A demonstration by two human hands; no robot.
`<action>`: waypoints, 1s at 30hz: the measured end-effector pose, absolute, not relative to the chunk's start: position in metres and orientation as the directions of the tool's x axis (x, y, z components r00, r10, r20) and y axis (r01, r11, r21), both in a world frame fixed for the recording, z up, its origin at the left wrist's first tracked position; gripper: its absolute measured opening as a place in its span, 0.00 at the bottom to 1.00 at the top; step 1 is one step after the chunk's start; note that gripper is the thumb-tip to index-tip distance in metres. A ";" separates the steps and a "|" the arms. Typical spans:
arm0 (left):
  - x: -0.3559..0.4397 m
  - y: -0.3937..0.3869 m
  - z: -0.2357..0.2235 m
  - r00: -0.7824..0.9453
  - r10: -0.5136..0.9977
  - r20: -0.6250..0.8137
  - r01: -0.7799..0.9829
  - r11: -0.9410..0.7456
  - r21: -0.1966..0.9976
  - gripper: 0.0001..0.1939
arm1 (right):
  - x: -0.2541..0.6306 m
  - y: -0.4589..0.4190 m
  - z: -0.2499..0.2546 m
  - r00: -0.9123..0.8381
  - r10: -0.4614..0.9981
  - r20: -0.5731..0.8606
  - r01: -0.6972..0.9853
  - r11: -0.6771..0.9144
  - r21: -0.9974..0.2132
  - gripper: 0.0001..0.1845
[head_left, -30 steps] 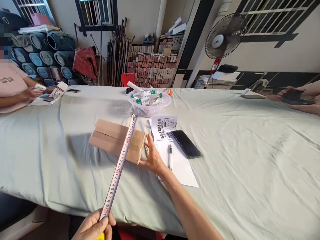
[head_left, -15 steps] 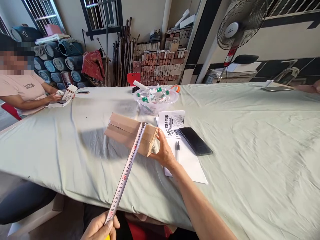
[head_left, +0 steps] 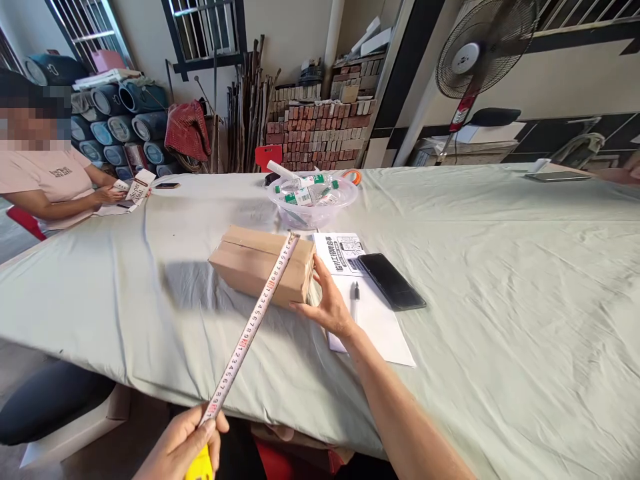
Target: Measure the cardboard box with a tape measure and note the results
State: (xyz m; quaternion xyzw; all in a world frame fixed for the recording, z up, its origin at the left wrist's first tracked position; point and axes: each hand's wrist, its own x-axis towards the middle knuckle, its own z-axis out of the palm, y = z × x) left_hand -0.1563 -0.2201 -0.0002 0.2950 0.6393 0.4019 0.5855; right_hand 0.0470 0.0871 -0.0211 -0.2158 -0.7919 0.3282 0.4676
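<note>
A brown cardboard box point(head_left: 250, 261) lies on the cloth-covered table point(head_left: 480, 293). My right hand point(head_left: 327, 303) grips its right end, thumb on the near lower edge and fingers on the far side. At the table's front edge, my left hand point(head_left: 187, 437) is closed around a yellow tape measure point(head_left: 201, 463), its blade pinched near the case. The extended blade point(head_left: 250, 328) slants up and across the box top, its metal end near the far edge. Whether that end touches the box, I cannot tell.
Right of the box lie printed and white papers point(head_left: 385, 337), a pen point(head_left: 357, 293) and a black phone point(head_left: 393, 281). Behind it stands a clear plastic basin point(head_left: 315, 215) with bottles. A person point(head_left: 55, 180) sits at the left; another person's hand point(head_left: 634, 167) shows far right.
The box has turned slightly and lies flatter, with more of its near side showing. My left hand has moved a little left and up, bringing the yellow case into view.
</note>
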 end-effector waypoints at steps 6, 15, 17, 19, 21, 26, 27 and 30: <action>-0.198 -0.193 0.037 -0.015 0.866 -0.500 0.306 0.480 0.822 0.25 | 0.061 0.081 0.004 -0.528 0.767 0.363 -0.112 0.361 -0.926 0.52; -0.265 -0.140 0.099 0.027 0.806 -0.591 0.600 0.460 0.655 0.21 | 0.076 0.085 0.016 -0.639 0.694 0.332 -0.153 0.309 -0.939 0.58; -0.277 -0.128 0.113 0.040 0.797 -0.602 0.650 0.437 0.621 0.19 | 0.080 0.087 0.014 -0.637 0.705 0.310 -0.130 0.299 -0.945 0.57; -0.289 -0.117 0.126 0.037 0.792 -0.609 0.694 0.418 0.586 0.19 | 0.083 0.090 0.012 -0.635 0.718 0.285 -0.110 0.281 -0.953 0.55; -0.300 -0.108 0.136 0.032 0.784 -0.620 0.732 0.404 0.549 0.19 | 0.086 0.091 0.010 -0.648 0.715 0.262 -0.105 0.258 -0.961 0.55; -0.315 -0.085 0.158 0.039 0.776 -0.629 0.808 0.346 0.477 0.20 | 0.088 0.091 0.011 -0.672 0.704 0.229 -0.112 0.209 -0.971 0.55; -0.317 -0.080 0.161 0.040 0.778 -0.627 0.820 0.333 0.466 0.20 | 0.088 0.090 0.012 -0.671 0.705 0.228 -0.113 0.207 -0.972 0.54; -0.322 -0.064 0.167 0.043 0.787 -0.616 0.846 0.299 0.441 0.20 | 0.087 0.090 0.012 -0.669 0.704 0.236 -0.115 0.216 -0.970 0.54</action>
